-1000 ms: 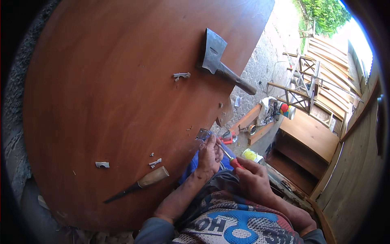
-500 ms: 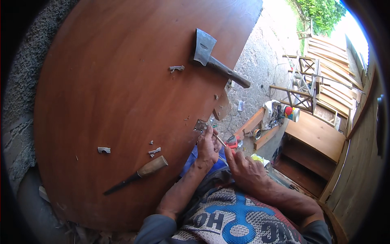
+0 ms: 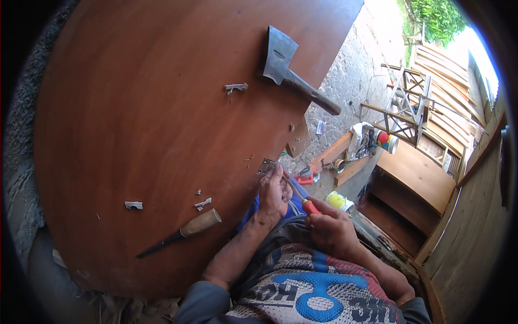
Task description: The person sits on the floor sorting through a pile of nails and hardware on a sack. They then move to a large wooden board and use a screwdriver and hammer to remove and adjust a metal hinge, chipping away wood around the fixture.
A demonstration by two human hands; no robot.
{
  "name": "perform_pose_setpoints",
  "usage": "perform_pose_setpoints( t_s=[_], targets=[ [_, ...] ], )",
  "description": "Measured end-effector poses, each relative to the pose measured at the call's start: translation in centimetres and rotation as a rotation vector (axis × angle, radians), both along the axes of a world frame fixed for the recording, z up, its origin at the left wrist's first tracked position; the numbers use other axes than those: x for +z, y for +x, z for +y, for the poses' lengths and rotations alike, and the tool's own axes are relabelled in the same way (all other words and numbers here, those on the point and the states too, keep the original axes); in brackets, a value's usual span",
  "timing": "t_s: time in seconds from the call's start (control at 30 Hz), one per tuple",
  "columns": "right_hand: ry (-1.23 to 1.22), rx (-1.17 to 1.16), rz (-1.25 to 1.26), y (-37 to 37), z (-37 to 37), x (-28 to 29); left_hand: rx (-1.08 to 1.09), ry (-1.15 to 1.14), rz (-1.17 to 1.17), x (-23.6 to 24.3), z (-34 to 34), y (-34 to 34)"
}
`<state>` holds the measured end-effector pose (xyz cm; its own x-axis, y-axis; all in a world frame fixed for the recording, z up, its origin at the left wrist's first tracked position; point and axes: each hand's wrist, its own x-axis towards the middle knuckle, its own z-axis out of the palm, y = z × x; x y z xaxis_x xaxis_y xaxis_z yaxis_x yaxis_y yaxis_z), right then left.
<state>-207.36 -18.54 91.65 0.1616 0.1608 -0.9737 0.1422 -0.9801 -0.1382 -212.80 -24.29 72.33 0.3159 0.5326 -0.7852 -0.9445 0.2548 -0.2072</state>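
My left hand pinches around a small metal hinge plate at the edge of the reddish-brown wooden board. My right hand grips a screwdriver by its red handle, the shaft angled up toward my left fingers; where exactly its tip sits is hard to make out. An axe head with a wooden handle lies on the board toward the top. A dark chisel or file with a wooden handle lies below and left of my hands, among pale wood shavings.
Beside the board are wooden planks, a red power tool, paint cans and rags on the rough ground. An open wooden cabinet, metal stands and stacked boards fill the right. A rough wall borders the left.
My left hand and the hinge have moved slightly up along the board's edge. My right fingers, more extended half a second ago, now wrap the red handle again, a little lower.
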Motion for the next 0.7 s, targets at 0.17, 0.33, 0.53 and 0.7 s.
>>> perform_pose_setpoints(
  t_s=[0.17, 0.33, 0.53, 0.7],
  targets=[
    [0.217, 0.16, 0.141, 3.6, -2.4, -1.3, 0.03, 0.018, 0.088, -0.4, 0.3, 1.4],
    [0.363, 1.882, -0.438, -0.8, -2.2, 0.8, 0.07, 0.026, 0.076, -0.3, 0.4, 1.0],
    [0.275, 1.888, -0.397, -0.9, -2.1, 0.3, 0.103, 0.115, -0.16, -0.1, -1.6, 1.1],
    [0.325, 1.69, -0.285, -0.8, -1.0, 0.3, 0.098, 0.079, -0.143, -0.2, -1.8, 0.9]
  ],
)
